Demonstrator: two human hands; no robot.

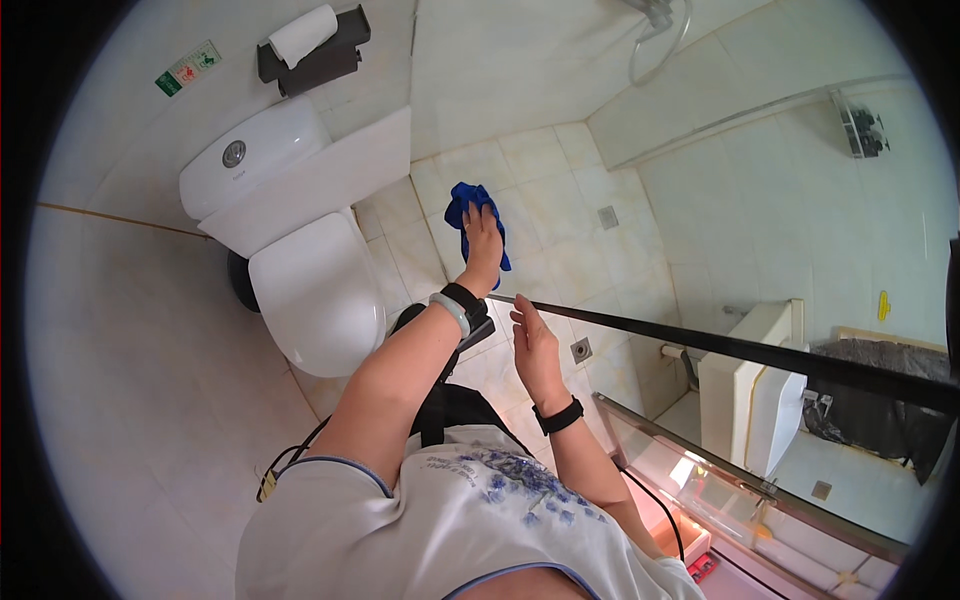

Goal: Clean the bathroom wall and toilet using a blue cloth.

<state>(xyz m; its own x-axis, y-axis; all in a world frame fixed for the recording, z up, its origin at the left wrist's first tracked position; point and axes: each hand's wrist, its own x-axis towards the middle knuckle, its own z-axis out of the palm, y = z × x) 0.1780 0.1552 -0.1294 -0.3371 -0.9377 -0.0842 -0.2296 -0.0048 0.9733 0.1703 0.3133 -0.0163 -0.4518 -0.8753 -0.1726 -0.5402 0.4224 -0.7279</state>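
Apparently midway, finished share unclear: left hand [484,252] rests outstretched fingers on blue cloth [461,197]; right hand [538,358], fingers released, beside black rail [700,342].

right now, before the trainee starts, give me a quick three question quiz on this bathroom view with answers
1. Which hand has its fingers on the blue cloth?
2. True or false: the right hand also holds a cloth.
3. What colour is the wristband by the right hand? a) red b) black c) yellow

Key:
1. The left hand.
2. False.
3. b
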